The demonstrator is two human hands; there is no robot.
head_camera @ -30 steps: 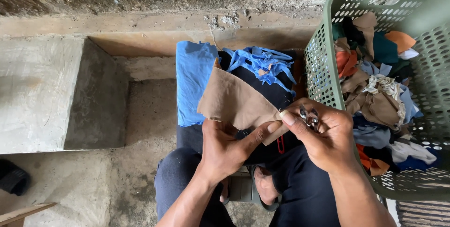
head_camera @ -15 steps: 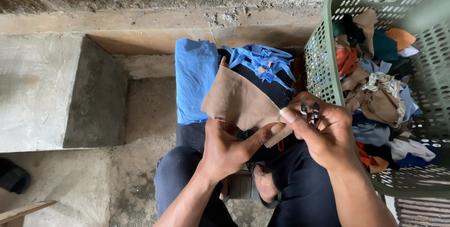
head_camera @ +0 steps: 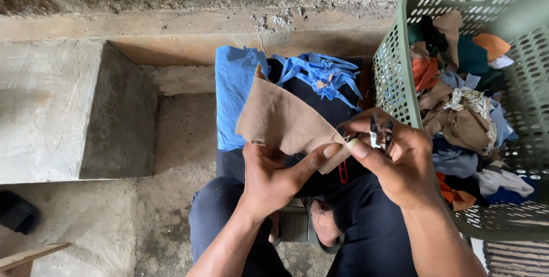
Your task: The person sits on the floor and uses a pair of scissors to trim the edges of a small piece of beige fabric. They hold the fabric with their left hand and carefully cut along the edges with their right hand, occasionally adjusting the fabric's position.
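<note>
My left hand (head_camera: 280,177) pinches the near edge of a tan piece of cloth (head_camera: 280,118), thumb stretched along its lower border. My right hand (head_camera: 394,160) grips the same cloth's right corner with thumb and forefinger while also holding small metal snips (head_camera: 380,133), blades pointing up. The cloth stands spread above a pile of dark fabric (head_camera: 320,105) on my lap. Bright blue cloth (head_camera: 233,94) and blue scraps (head_camera: 320,70) lie on that pile.
A green perforated plastic basket (head_camera: 526,48) full of mixed fabric scraps stands at the right. A concrete block (head_camera: 51,111) sits at the left, a concrete ledge (head_camera: 189,28) runs along the back. My knees in dark trousers (head_camera: 229,214) and a sandal (head_camera: 320,228) show below.
The tan cloth has been drawn slightly up and tauter between my hands. My right hand shifted a little, the snips now standing more upright.
</note>
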